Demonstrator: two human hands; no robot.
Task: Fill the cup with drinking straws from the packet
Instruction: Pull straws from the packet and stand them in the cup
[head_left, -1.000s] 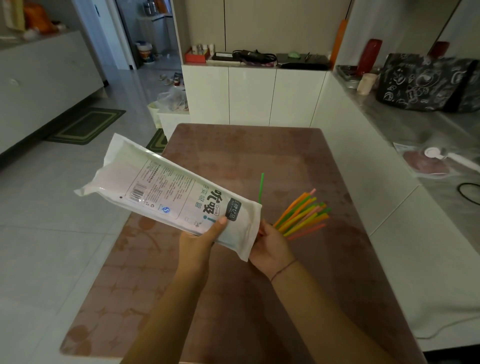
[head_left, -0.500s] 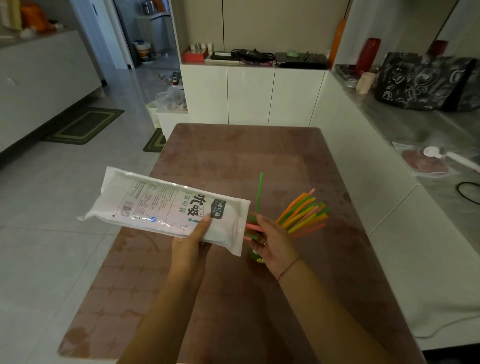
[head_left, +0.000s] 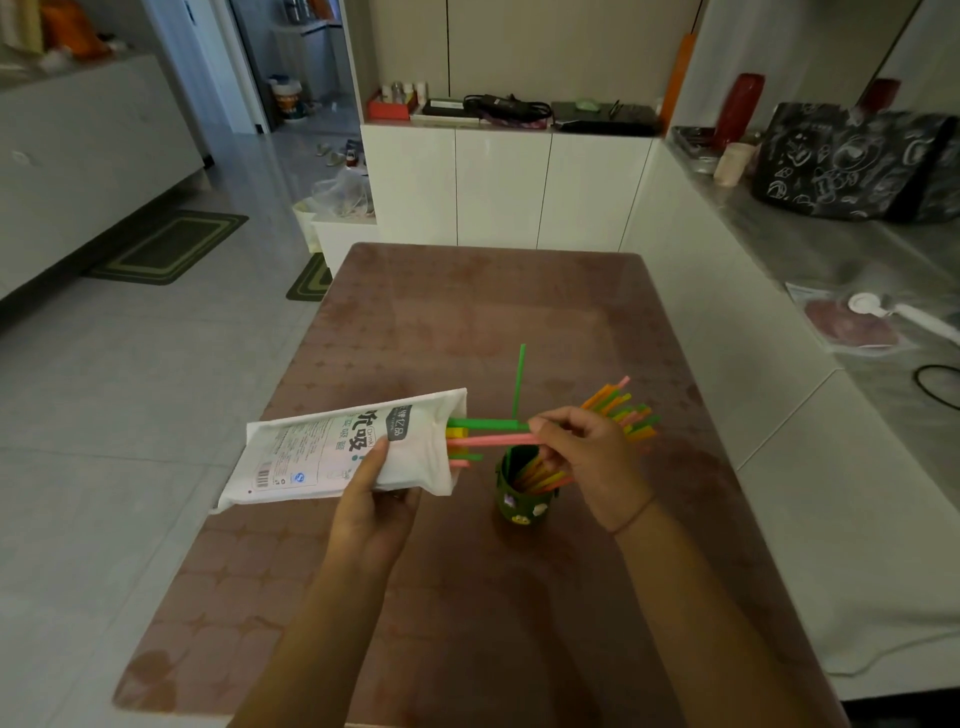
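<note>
Cup (head_left: 519, 506): dark green, small stickers on its side, standing upright on the brown bench (head_left: 467, 322). A bundle of straws (head_left: 623, 410) in orange, yellow, green and pink stands in it, leaning away from the cup's right side. A lone green straw (head_left: 519, 379) rises almost straight up from the cup.

Right hand (head_left: 587, 457): above the cup, fingers (head_left: 550, 431) pinched narrow on a second green straw (head_left: 483, 424) and a pink straw (head_left: 493, 441). Both run level to the left, their far ends inside the packet (head_left: 322, 457).

Packet: white, printed, held off the bench left of the cup, open mouth facing the cup, more straw ends showing in it. Left hand (head_left: 374, 514) grips it from below, thumb on the printed face.

Far beyond the cup to the right, a black patterned bag (head_left: 852, 161) sits on a grey counter.
</note>
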